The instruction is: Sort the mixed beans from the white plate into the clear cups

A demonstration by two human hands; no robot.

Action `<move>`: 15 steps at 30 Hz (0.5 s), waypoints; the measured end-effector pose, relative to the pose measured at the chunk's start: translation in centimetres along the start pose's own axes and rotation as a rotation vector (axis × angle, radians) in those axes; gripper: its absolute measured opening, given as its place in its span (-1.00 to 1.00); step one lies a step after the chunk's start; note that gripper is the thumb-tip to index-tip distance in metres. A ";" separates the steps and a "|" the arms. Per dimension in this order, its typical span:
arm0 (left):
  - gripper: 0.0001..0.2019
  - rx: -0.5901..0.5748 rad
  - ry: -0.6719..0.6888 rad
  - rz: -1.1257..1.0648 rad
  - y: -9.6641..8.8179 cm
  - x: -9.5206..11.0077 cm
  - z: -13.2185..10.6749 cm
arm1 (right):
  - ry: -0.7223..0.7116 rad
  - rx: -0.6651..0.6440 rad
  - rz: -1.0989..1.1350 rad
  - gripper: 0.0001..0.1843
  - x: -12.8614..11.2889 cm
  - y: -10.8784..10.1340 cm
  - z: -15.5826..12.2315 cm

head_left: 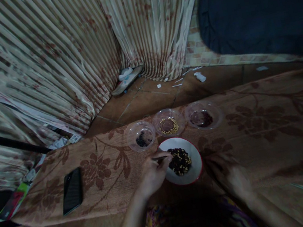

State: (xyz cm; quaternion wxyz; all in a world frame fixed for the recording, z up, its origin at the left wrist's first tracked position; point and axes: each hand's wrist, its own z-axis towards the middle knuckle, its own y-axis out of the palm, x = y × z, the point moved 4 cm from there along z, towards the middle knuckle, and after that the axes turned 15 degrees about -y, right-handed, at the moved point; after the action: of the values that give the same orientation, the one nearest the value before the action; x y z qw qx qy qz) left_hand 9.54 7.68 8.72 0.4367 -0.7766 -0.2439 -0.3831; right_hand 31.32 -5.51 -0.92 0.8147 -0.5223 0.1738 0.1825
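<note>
A white bowl with a red rim holds a mix of dark and yellow beans or seeds. My left hand reaches over its left rim, thumb and fingers pinched together near the mix. What sits in that pinch is too small to make out. Blurred and in shadow, my right hand is low over the cloth to the right of the bowl; its fingers are not clear. Behind the bowl stand three clear plastic bowls: one with black seeds, one with yellow ones, one with dark red ones.
A patterned brown cloth covers the long low table. On its left lies a black phone. Beyond the far edge are a tiled floor with white scraps, striped curtains and a dark covered object.
</note>
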 end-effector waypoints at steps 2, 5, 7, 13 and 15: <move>-0.79 -0.044 -0.011 0.031 -1.3 0.1 -1.0 | -0.007 -0.001 -0.010 -0.63 0.0 0.0 0.0; -0.81 -0.177 -0.013 0.060 -1.6 0.2 -1.9 | -0.016 -0.004 -0.025 -0.63 0.0 0.0 0.0; -0.83 -0.257 -0.010 0.058 -0.8 0.0 -1.9 | -0.023 -0.003 -0.029 -0.62 0.0 0.0 0.0; -0.83 -0.094 -0.073 0.020 1.5 -0.8 0.4 | -0.021 0.002 -0.053 -0.61 -0.1 0.0 -0.1; -0.83 -0.017 -0.055 0.003 1.2 -0.8 0.6 | -0.018 -0.003 -0.049 -0.63 0.0 0.0 -0.1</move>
State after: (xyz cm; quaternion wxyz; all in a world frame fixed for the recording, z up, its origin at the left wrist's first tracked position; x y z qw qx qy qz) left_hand 10.18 7.50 7.32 0.4237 -0.7910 -0.2514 -0.3628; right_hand 31.30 -5.62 -0.99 0.8196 -0.5260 0.1532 0.1675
